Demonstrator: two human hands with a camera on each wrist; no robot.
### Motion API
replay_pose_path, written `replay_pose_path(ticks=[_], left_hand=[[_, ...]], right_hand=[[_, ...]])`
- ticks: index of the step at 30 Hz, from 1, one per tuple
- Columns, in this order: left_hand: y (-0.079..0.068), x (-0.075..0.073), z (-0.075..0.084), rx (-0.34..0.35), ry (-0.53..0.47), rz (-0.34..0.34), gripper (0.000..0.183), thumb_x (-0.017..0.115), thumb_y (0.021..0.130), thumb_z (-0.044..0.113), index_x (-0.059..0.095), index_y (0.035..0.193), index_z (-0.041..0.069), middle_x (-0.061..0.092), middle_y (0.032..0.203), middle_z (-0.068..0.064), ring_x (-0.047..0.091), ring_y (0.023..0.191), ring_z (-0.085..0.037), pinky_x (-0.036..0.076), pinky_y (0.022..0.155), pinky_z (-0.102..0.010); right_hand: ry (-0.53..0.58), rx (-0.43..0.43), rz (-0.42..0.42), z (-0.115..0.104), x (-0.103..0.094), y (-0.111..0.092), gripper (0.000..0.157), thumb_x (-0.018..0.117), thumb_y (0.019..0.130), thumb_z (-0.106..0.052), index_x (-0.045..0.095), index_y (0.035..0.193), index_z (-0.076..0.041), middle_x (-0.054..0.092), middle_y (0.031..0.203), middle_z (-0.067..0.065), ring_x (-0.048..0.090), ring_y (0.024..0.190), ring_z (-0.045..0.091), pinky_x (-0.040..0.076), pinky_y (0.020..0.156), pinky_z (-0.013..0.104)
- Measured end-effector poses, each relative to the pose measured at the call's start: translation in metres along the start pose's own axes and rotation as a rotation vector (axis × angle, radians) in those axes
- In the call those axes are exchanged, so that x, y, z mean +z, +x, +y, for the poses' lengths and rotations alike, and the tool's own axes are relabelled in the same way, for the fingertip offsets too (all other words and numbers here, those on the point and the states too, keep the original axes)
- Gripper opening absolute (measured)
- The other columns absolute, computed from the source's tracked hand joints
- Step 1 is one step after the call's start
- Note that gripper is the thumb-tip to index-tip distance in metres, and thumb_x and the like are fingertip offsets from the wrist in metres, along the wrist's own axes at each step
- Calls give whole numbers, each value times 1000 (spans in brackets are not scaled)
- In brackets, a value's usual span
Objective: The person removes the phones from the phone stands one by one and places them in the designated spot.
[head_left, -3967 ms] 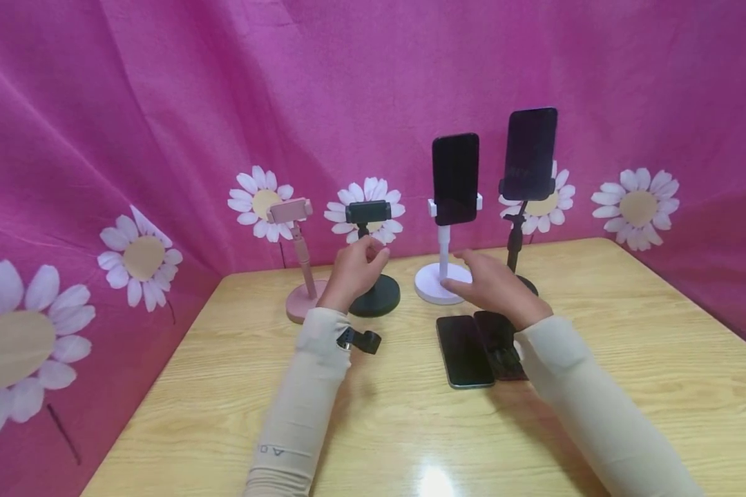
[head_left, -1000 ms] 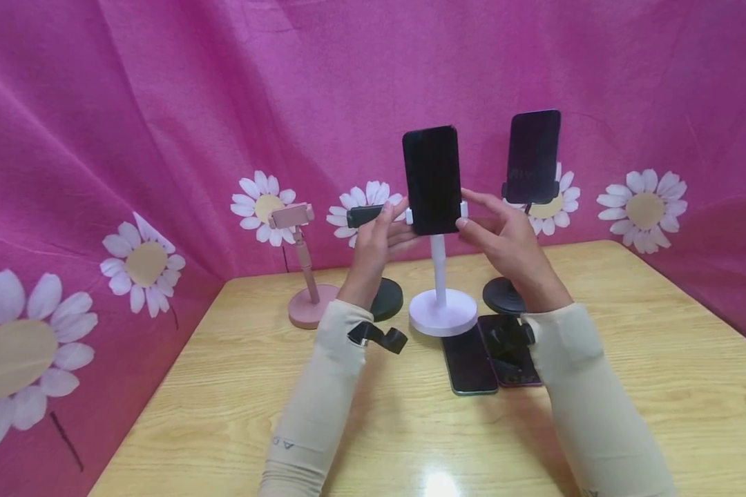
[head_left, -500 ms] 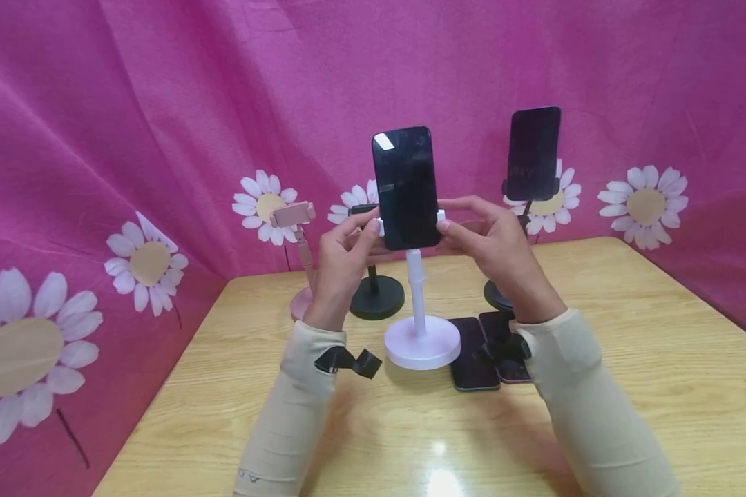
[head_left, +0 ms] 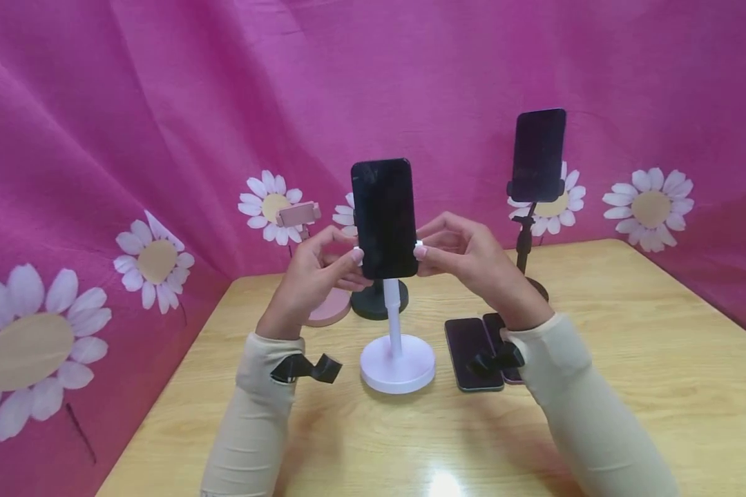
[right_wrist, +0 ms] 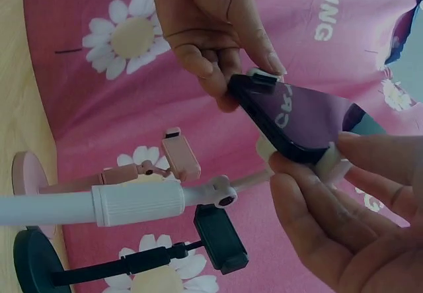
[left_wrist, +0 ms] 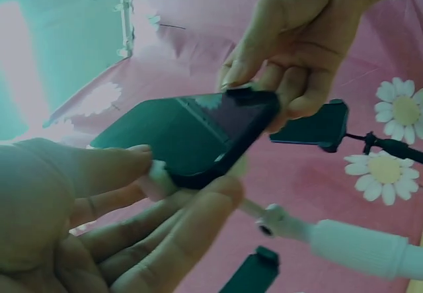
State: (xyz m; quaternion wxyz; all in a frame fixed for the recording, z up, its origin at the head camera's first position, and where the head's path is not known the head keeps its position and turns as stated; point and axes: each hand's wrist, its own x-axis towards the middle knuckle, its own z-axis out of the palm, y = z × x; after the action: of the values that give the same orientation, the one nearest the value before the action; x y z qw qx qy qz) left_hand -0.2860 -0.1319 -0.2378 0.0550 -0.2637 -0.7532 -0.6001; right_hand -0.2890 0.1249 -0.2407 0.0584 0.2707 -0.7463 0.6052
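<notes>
my left hand (head_left: pixel 313 276) and right hand (head_left: pixel 479 269) pinched opposite ends of the white clip (right_wrist: pixel 334 165) | black smartphone (head_left: pixel 384 217) sat in it atop the white phone stand (head_left: pixel 394 324) | i judged even, light pressure from both sides steadiest

Head cam's decently bright for me, just glare low on the table (head_left: pixel 444 482) and soft shadows beside the sleeves (head_left: pixel 597 411). Left wrist's hazy teal, washed out upper left; right's dimmer, phone (right_wrist: pixel 314 118) catching reflections.
</notes>
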Motion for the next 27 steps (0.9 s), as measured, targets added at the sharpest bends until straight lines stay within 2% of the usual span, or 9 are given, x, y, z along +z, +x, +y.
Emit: replay_pose_path(ticks=[6, 9, 12, 17, 23, 27], left_hand=[[-8, -9, 8, -60, 59, -108, 35, 65, 93, 14, 51, 124, 8, 71, 98, -16, 72, 80, -31, 57, 75, -41], [-11, -12, 10, -89, 99, -160, 39, 65, 93, 16, 50, 129, 7, 72, 97, -14, 72, 81, -29, 57, 78, -39], [-11, -13, 10, -90, 128, -195, 37, 65, 93, 18, 53, 126, 5, 72, 96, -13, 72, 82, -27, 56, 80, -37], [-10, -12, 8, -69, 110, -232, 28, 63, 94, 12, 55, 119, 3, 71, 98, -15, 72, 82, -29, 57, 77, -39], [-10, -12, 7, -71, 77, -249, 26, 64, 93, 8, 56, 118, 3, 71, 101, -15, 71, 83, -30, 57, 75, -41], [-10, -14, 5, -67, 91, -264, 28, 64, 93, 8, 57, 119, 5, 71, 102, -14, 71, 84, -31, 57, 76, -40]], right_hand=[[-53, 32, -60, -3, 0, -4, 35, 73, 87, -26, 58, 115, -11, 69, 107, 10, 71, 88, 26, 53, 88, 42], [-62, 37, -90, -5, -2, -6, 35, 74, 87, -25, 58, 115, -11, 70, 107, 9, 71, 89, 26, 53, 88, 40], [-58, 44, -111, -5, -4, -7, 39, 75, 86, -24, 58, 119, -10, 69, 108, 10, 71, 90, 27, 54, 87, 37], [-105, 63, -137, -5, -6, -7, 46, 75, 86, -24, 60, 126, -8, 70, 110, 7, 71, 91, 23, 53, 89, 38], [-146, 56, -164, -4, -7, -5, 42, 74, 86, -24, 62, 123, -8, 71, 108, 6, 71, 91, 22, 52, 91, 39], [-158, 43, -188, -4, -6, -4, 40, 74, 86, -21, 62, 122, -7, 71, 108, 7, 71, 91, 23, 52, 89, 38]])
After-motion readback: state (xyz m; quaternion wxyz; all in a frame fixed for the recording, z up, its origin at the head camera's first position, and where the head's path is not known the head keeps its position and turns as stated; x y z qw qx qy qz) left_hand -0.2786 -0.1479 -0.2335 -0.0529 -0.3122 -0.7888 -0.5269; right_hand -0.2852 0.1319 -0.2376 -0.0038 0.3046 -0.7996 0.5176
